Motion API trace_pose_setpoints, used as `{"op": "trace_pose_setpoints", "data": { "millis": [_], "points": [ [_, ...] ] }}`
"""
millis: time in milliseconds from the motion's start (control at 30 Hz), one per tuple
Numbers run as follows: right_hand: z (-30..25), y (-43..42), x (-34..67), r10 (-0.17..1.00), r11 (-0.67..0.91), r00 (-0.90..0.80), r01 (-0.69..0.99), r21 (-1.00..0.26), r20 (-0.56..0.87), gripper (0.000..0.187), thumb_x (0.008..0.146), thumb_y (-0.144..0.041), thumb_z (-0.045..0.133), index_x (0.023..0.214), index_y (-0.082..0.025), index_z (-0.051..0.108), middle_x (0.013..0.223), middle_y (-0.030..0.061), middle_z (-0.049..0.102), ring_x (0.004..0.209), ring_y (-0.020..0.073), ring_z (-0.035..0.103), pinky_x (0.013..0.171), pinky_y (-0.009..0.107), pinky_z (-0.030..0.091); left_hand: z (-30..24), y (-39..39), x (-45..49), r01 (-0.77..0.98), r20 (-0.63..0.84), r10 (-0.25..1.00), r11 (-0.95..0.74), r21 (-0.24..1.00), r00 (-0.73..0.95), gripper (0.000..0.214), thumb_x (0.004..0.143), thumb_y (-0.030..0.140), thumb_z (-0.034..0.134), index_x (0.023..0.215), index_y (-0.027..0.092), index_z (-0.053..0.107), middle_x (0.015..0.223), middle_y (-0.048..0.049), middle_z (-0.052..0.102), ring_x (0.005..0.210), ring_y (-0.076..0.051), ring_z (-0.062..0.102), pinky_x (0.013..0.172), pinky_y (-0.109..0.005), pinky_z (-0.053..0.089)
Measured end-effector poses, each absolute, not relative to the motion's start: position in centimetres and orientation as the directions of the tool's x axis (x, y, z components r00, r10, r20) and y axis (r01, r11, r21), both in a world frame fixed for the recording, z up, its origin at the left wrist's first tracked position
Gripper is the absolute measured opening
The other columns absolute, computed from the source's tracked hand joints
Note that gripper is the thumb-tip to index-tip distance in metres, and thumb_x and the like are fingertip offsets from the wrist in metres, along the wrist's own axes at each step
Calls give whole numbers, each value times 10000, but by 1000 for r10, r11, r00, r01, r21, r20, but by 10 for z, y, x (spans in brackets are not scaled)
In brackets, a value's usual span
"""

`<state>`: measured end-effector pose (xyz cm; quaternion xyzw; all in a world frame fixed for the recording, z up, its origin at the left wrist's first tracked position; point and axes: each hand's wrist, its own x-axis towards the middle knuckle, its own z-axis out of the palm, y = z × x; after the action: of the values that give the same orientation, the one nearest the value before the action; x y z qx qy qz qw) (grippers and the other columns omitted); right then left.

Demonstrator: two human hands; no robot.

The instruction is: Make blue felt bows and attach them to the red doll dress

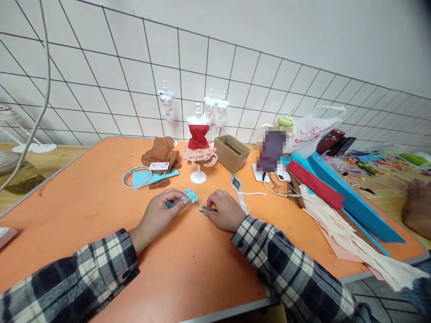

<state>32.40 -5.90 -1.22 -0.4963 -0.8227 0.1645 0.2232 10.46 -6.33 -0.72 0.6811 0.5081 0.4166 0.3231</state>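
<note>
My left hand (161, 211) rests on the orange table (101, 202) with its fingers pinched on a small light-blue paper flower (190, 195). Just to its right, my right hand (224, 210) is closed around a thin dark tool, likely tweezers (208, 209), whose tip holds a tiny blue scrap. The two hands are a few centimetres apart near the table's middle. Behind them stands a small mannequin (198, 139) in a red top and pink ruffled skirt.
Brown fabric (160, 154), a tape ring (136, 176) and blue paper lie at the back left. A cardboard box (232, 152), scissors (276, 184), a craft knife (238, 188) and stacked blue, red and cream paper sheets (330, 197) fill the right. White mannequins stand by the tiled wall.
</note>
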Motion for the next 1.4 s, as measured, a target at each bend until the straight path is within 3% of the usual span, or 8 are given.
{"op": "trace_pose_setpoints", "data": {
  "millis": [167, 267, 400, 533, 667, 867, 1267, 1400],
  "points": [
    [-11, -60, 321, 861, 452, -493, 627, -634, 126, 63, 854, -217, 628, 914, -200, 616, 849, 4, 675, 789, 146, 599, 697, 257, 413, -7, -65, 104, 272, 196, 968, -234, 933, 158, 273, 764, 449, 699, 841, 187, 709, 904, -64, 725, 831, -216, 656, 762, -316, 517],
    [-8, -62, 321, 836, 473, -531, 572, -670, 138, 207, 877, -160, 581, 1071, -225, 616, 954, 2, 712, 868, 147, 636, 749, 256, 435, -6, -66, 104, 125, 155, 976, -175, 977, 156, 290, 761, 445, 712, 891, 186, 706, 1021, -84, 729, 929, -240, 665, 838, -349, 520],
    [-9, -58, 326, 850, 504, -500, 676, -537, 169, 214, 890, -136, 532, 1032, -207, 675, 978, 48, 710, 923, 186, 629, 797, 300, 442, -6, -67, 103, 101, 108, 982, -125, 987, 152, 280, 748, 437, 728, 891, 199, 704, 944, -65, 745, 861, -226, 674, 742, -320, 538],
    [-12, -54, 331, 858, 495, -493, 714, -496, 146, 241, 894, -121, 509, 1013, -198, 705, 990, 64, 693, 935, 186, 610, 822, 313, 448, -3, -68, 104, 161, 88, 985, -112, 981, 148, 280, 737, 458, 723, 852, 205, 701, 837, -44, 738, 758, -205, 661, 602, -271, 516],
    [-10, -57, 331, 824, 566, -480, 720, -403, 301, 369, 817, -84, 564, 1156, -200, 650, 1163, 81, 623, 1073, 222, 525, 931, 365, 412, 0, -69, 105, 173, 93, 987, -115, 978, 129, 281, 727, 459, 729, 824, 197, 695, 805, -36, 730, 724, -187, 649, 584, -250, 490],
    [-5, -62, 329, 729, 684, -596, 608, -403, 337, 252, 760, -73, 600, 944, -215, 697, 1090, 45, 644, 1034, 213, 531, 930, 365, 402, 1, -68, 106, 160, 81, 992, -96, 982, 93, 276, 737, 456, 721, 816, 194, 687, 834, -43, 736, 736, -194, 657, 584, -252, 484],
    [-19, -53, 321, 680, 721, -668, 537, -438, 300, 78, 849, -227, 667, 858, -253, 740, 1117, -1, 694, 1055, 198, 550, 945, 356, 407, -1, -71, 109, 240, 110, 989, -131, 962, 99, 249, 757, 435, 695, 831, 198, 681, 774, -19, 708, 687, -172, 627, 590, -252, 481],
    [-12, -59, 318, 684, 702, -633, 437, -562, 362, 79, 833, -167, 631, 829, -218, 691, 1010, 25, 721, 1002, 177, 604, 949, 357, 414, 0, -72, 110, 267, 112, 988, -137, 954, 107, 262, 752, 445, 697, 828, 195, 691, 798, -30, 725, 705, -181, 637, 610, -261, 496]
  ]
}}
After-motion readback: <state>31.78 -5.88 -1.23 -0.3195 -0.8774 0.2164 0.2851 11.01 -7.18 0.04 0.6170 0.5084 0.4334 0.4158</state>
